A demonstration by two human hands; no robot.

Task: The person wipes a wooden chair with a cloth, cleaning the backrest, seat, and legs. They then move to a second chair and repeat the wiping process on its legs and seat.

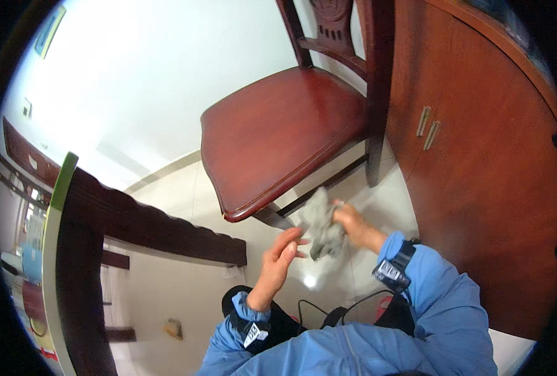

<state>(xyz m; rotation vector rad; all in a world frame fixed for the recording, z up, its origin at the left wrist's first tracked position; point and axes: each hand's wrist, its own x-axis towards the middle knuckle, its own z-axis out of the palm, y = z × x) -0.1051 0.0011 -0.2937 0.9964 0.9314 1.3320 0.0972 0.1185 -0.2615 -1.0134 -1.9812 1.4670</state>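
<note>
A crumpled grey cloth (323, 221) hangs from my right hand (353, 225), its fingers closed on the cloth's right side. Just left of the cloth is my left hand (280, 258), fingers spread and apparently holding nothing. Whether its fingertips touch the cloth I cannot tell. Both hands are in front of a dark red wooden chair (278, 136), below the front edge of its seat. The chair's carved backrest (332, 28) rises at the top of the view.
A wooden cabinet (476, 188) with two metal handles stands close on the right. At left is a dark wooden table (78, 263) with items on top. A white wall (165, 70) lies behind the chair. A small brownish thing (173, 328) lies on the tiled floor (165, 286).
</note>
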